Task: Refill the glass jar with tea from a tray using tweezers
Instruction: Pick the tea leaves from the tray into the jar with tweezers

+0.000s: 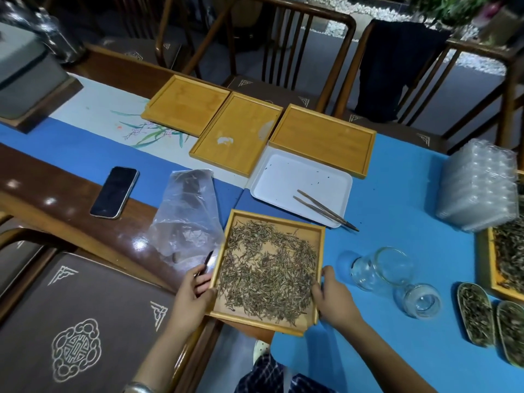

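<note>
both hands, left hand (189, 296) and right hand (331, 297), grip the tea tray (319, 251); no legible writing.

Wooden chairs (286, 49) ring a blue-clothed table (397, 211).

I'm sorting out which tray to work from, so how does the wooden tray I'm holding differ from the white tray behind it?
The wooden tray is covered with tea leaves; the white tray holds only a few dark specks and dark tweezers. The wooden tray is gripped by the left hand and right hand and overhangs the table edge; the white tray lies on the blue cloth. Both are shallow rimmed rectangles.
</note>
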Demonstrator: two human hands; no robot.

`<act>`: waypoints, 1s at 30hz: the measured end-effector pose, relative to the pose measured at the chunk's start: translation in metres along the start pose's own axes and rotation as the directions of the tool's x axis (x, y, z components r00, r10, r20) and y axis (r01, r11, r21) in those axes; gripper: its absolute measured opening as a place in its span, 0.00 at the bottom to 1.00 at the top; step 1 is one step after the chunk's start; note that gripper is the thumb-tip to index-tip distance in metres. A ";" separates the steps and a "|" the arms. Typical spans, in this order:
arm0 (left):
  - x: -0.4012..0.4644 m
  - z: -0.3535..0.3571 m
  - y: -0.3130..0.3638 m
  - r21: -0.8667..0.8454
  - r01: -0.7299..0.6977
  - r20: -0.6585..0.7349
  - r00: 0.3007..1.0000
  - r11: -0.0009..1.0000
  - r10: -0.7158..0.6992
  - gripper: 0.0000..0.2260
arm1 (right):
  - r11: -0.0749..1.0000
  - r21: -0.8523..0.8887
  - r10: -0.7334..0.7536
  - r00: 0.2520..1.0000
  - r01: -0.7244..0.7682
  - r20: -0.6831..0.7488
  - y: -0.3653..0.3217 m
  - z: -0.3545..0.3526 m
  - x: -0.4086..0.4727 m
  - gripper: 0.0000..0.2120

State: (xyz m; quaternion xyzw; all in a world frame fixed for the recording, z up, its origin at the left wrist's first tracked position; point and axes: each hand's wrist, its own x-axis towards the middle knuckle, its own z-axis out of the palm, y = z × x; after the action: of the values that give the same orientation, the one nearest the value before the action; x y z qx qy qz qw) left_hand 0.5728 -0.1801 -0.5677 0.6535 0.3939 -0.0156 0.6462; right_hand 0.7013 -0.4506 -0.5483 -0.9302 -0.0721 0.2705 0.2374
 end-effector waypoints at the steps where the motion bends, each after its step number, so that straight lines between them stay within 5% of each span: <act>1: -0.003 0.000 -0.001 0.008 -0.007 0.004 1.000 1.000 0.007 0.21 | 1.000 -0.014 -0.021 1.000 0.021 0.007 0.001 -0.001 0.000 0.07; 13: -0.019 -0.005 -0.003 0.010 -0.020 0.063 0.998 1.000 0.019 0.15 | 0.993 -0.054 -0.100 0.994 0.103 0.050 0.008 -0.012 -0.020 0.07; 19: -0.025 -0.012 0.011 -0.142 0.049 0.001 0.999 0.989 -0.049 0.07 | 0.985 -0.014 -0.172 0.984 0.173 0.041 -0.007 -0.035 -0.044 0.07; 30: -0.056 0.009 0.110 -0.048 -0.141 0.102 0.984 0.989 0.145 0.07 | 0.964 -0.001 -0.267 0.960 0.268 -0.081 -0.037 -0.122 -0.059 0.05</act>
State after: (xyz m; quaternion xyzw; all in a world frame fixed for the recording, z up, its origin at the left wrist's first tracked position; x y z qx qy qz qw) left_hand 0.5978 -0.1994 -0.4482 0.6651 0.3116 0.0046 0.6786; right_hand 0.7172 -0.4825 -0.4121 -0.9209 -0.1860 0.1986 0.2790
